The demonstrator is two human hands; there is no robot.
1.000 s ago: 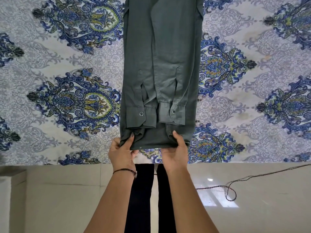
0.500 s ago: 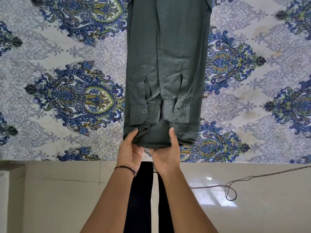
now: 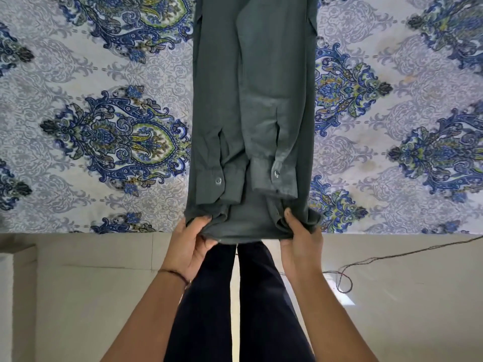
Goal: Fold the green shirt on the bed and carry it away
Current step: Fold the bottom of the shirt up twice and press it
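Left hand (image 3: 192, 241) pinched the near left corner of the dark green long-sleeved cotton shirt (image 3: 251, 100), thumb on top and the other fingers tucked under the hem; a thin dark thread bracelet (image 3: 177, 274) circled its wrist. Right hand (image 3: 300, 239) clamped the near right corner the same way, so the two hands sat apart across the hem. The shirt lay as a long narrow strip on the white bedsheet with blue paisley print (image 3: 104, 74), both sleeves folded down its middle, their snap-buttoned cuffs (image 3: 271, 176) side by side near the hem. A thin dark cord (image 3: 366, 261) trailed over the pale tiled floor (image 3: 78, 296).
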